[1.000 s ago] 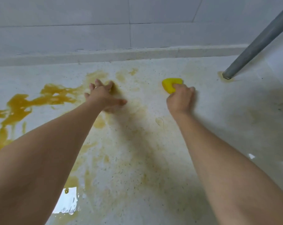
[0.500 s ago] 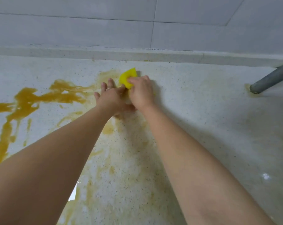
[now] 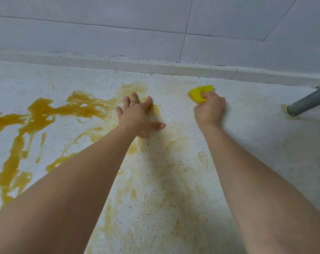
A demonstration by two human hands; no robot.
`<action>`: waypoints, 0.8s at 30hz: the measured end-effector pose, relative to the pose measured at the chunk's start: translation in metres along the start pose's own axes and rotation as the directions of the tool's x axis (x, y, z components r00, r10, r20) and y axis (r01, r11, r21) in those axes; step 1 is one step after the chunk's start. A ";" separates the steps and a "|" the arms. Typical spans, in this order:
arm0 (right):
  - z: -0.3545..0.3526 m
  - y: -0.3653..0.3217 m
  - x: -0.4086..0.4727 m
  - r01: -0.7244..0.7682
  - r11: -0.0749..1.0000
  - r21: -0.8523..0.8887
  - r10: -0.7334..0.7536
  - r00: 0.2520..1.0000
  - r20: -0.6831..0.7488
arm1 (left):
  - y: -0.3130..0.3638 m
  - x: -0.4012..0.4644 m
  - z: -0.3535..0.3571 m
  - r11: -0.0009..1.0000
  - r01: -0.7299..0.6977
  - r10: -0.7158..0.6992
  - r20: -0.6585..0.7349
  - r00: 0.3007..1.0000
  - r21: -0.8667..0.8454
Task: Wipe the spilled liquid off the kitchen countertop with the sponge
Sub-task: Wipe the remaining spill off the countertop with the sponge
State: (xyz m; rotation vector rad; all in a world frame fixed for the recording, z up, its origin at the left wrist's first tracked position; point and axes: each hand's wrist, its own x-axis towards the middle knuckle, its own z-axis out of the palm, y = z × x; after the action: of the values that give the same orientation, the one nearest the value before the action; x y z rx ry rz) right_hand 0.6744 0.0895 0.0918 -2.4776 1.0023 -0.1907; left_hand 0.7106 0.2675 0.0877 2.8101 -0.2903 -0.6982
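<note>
The yellow sponge point(image 3: 201, 92) is held tight in the right hand point(image 3: 209, 110). The left hand point(image 3: 137, 114) is laid flat, fingers spread, on the counter point(image 3: 256, 143) beside the brown spill point(image 3: 41, 114).

Head view. Two bare forearms, no sleeves anywhere in frame; both run uncovered from the lower corners up to the wrists. No watch, bracelet or strap at either wrist.

Left hand point(image 3: 137, 114): bare, no glove. One thin, pale metallic ring point(image 3: 131, 104) on a finger, at 11 o'clock from the middle of the hand. It is a plain narrow band; any stone or marking is too small to tell. Thumbnail short, unpainted as far as can be seen.

Right hand point(image 3: 209, 109): bare, no glove, no ring on the parts that show. Fingertips hidden, so the nails cannot be judged.
</note>
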 end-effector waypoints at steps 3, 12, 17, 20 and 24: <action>0.025 -0.029 -0.054 0.251 0.957 0.147 -0.274 0.948 0.160 | 0.003 -0.002 -0.002 1.000 0.010 -0.010 -0.008 1.000 -0.025; 0.000 0.008 -0.068 0.190 0.981 -0.032 -0.188 0.981 0.048 | 0.003 -0.005 -0.003 1.000 -0.006 0.005 -0.009 1.000 -0.015; -0.005 0.029 -0.073 0.304 0.945 -0.121 -0.292 0.950 0.107 | -0.003 -0.015 -0.006 0.999 -0.044 0.045 0.013 0.999 -0.014; -0.029 0.053 -0.075 -0.003 0.979 -0.202 0.001 1.000 -0.011 | -0.012 -0.032 -0.001 0.997 -0.070 0.070 0.000 0.998 0.032; 0.004 -0.002 -0.149 0.378 0.926 0.009 -0.370 0.901 0.228 | -0.019 -0.057 0.012 0.997 -0.078 0.077 0.014 0.997 0.025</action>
State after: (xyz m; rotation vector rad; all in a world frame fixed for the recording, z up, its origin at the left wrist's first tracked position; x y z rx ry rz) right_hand 0.5688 0.1943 0.0956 -2.6307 0.4323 -0.0074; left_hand 0.6580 0.2971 0.0967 2.8023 -0.4112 -0.7005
